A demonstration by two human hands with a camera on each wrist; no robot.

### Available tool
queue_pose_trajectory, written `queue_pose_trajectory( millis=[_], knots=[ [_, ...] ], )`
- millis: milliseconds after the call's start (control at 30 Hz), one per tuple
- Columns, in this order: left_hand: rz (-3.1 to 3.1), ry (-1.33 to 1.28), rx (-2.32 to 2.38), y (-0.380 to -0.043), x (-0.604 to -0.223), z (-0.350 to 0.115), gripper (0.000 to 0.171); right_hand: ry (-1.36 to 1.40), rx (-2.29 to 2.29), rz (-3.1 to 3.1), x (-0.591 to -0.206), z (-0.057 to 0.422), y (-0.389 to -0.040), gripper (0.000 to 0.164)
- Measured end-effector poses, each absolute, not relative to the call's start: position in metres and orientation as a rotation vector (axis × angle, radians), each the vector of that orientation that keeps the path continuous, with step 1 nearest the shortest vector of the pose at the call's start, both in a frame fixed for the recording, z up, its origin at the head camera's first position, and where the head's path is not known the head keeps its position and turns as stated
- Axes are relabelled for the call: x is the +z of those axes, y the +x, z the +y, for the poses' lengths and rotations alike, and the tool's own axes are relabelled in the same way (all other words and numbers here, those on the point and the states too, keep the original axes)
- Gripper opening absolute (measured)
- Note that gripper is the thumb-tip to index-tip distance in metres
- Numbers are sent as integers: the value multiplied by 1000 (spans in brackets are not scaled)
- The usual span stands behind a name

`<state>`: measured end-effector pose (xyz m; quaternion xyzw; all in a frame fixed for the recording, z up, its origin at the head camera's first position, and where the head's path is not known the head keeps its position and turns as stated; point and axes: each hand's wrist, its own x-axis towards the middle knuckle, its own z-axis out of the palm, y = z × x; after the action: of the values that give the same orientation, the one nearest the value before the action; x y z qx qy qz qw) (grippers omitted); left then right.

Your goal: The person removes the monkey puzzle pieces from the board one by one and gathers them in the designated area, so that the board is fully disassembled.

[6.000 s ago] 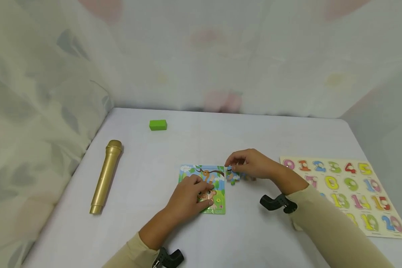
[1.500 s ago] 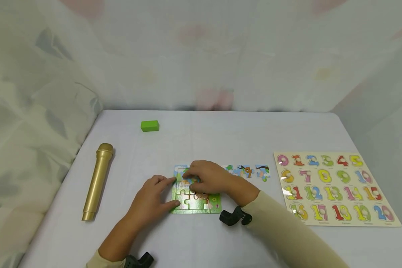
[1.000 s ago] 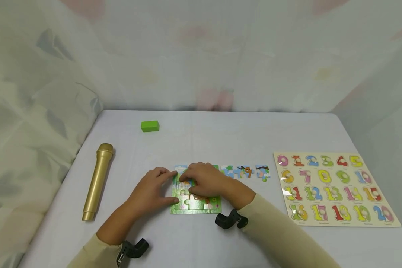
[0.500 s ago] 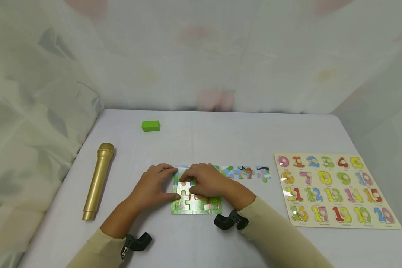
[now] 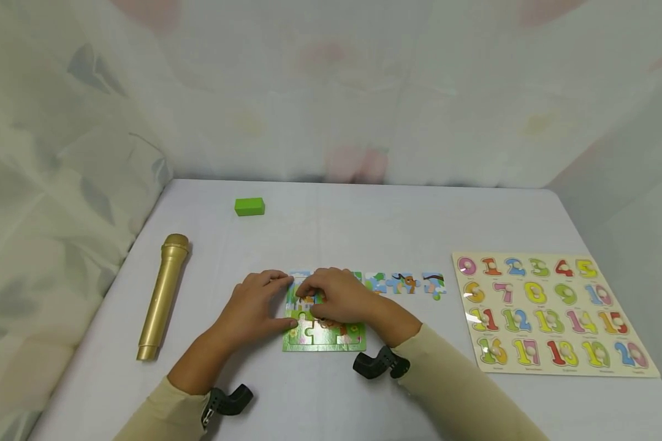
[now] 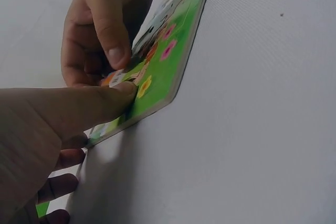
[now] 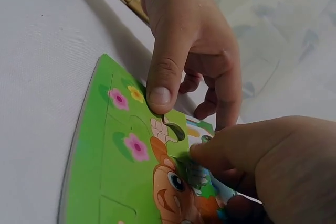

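Observation:
A jigsaw puzzle board (image 5: 324,348) with a green border and cartoon animals lies at the middle of the table. My left hand (image 5: 251,306) steadies its left side, the straight thumb pressing on the border and the index finger at the upper left edge. With thumb and fingers, my right hand (image 5: 339,297) pinches a puzzle piece (image 5: 304,304) at the board's left part; the hand hides much of this piece and the board's upper middle. In the right wrist view, a dark gap shows at the edge of a piece near the left thumb (image 7: 160,95).
Right of the board, loose puzzle pieces (image 5: 405,283) lie in a row. A number board (image 5: 563,312) sits at the right, a gold microphone (image 5: 163,297) at the left. Farther back is a green block (image 5: 249,207). A patterned curtain (image 5: 331,92) closes off the table's far side.
Six seconds ago the right hand was at the loose pieces; since then it has moved left onto the board. The left hand has shifted from the board's middle to its left edge. Lately both barely move.

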<state>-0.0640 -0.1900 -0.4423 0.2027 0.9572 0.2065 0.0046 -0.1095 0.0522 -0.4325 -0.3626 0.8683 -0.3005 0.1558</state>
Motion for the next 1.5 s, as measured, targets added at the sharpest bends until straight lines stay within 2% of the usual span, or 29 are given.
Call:
queue_pose_trajectory(
  millis=[233, 400, 667, 1033, 1500],
  knots=[
    [2993, 631, 661, -65, -445, -188, 81, -1012, -870, 2477, -429, 52, -108, 21],
    [2978, 638, 699, -66, -446, -187, 80, -997, -893, 2440, -426, 54, -110, 22],
    [2963, 617, 751, -66, -447, -185, 80, -825, -1053, 2362, -417, 65, -109, 20],
    [2980, 623, 739, -65, -450, -188, 81, -855, -1093, 2373, -416, 90, -108, 16],
    [2939, 577, 774, -66, -451, -194, 83, -763, -1183, 2425, -418, 122, -101, 14]
  ],
)
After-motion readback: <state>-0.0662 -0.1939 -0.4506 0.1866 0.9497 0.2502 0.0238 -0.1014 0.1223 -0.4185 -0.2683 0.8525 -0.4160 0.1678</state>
